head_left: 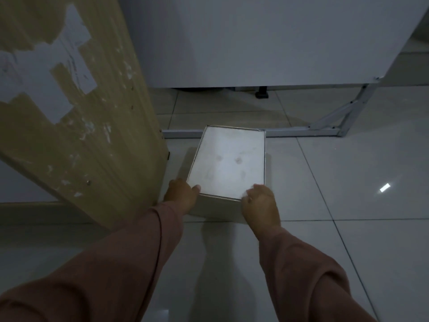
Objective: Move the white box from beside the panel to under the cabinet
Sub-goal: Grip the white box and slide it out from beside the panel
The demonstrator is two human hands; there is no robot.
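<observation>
A white box [228, 162] with a smudged lid rests on the tiled floor, just right of a tan wooden panel [92, 126]. My left hand [182, 194] grips its near left corner, thumb on the lid. At the near right corner my right hand [260, 203] holds the box, fingers curled over the edge. Behind it a white cabinet [267, 40] stands raised off the floor, with a dark gap beneath. The box's far edge touches a metal floor bar [301, 132].
The metal bar joins an angled white bracket frame [343, 115] at the right. A black foot [261, 92] shows under the cabinet. The wooden panel has peeling white patches. Glossy floor tiles [348, 205] spread to the right and toward me.
</observation>
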